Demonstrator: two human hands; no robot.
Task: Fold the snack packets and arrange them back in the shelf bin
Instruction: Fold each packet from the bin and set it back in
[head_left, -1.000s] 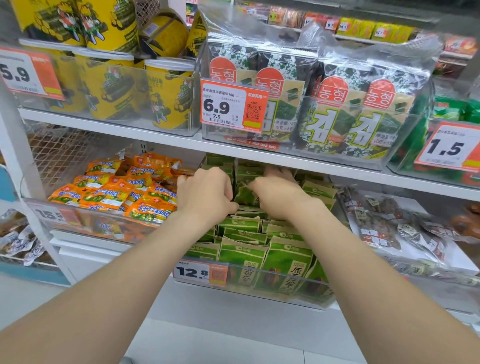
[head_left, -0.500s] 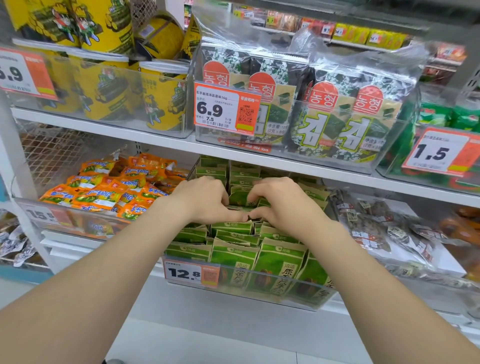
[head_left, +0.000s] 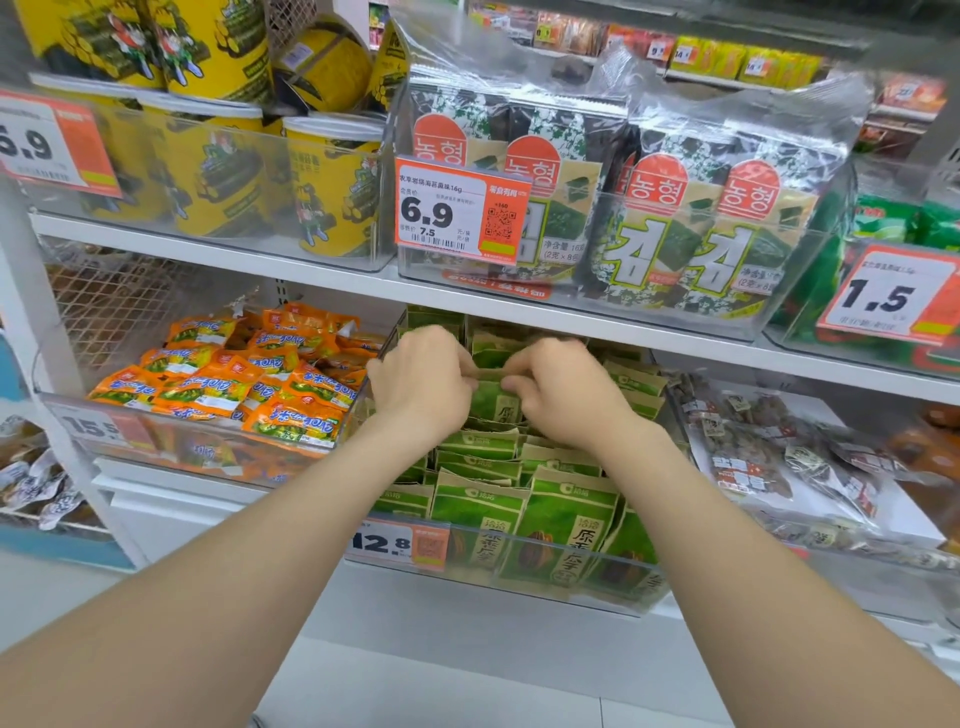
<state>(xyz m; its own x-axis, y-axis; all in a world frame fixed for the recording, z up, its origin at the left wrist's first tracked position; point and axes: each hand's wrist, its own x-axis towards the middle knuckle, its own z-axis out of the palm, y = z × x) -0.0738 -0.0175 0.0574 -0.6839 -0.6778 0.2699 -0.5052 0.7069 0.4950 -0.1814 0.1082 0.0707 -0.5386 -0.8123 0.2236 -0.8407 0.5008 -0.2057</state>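
Green packaging is showing between my fingertips: I am pinching the top edge of one green packet (head_left: 491, 402) with both hands. My left hand (head_left: 421, 387) is curling on its left corner and my right hand (head_left: 563, 395) on its right corner, thumbs and forefingers closing on the flap. The packet is standing upright, and its printed face is showing just below my fingers. Matching packets (head_left: 563, 519) are sitting in rows below and nearer than my fingers, inside the clear bin (head_left: 524, 584). More of them are showing just beyond my knuckles, under the white shelf edge (head_left: 519, 312). Whether the flap is creased over I am not able to tell, since my fingers are covering it. Just left of my left fingers, orange packets (head_left: 234, 384) are lying heaped in a neighbouring bin. Below my wrists, a price tag (head_left: 395, 543) reading 12.8 is hanging on the bin's front wall. Right of my right fingers, clear bags of dark snacks (head_left: 769, 447) are lying flat.
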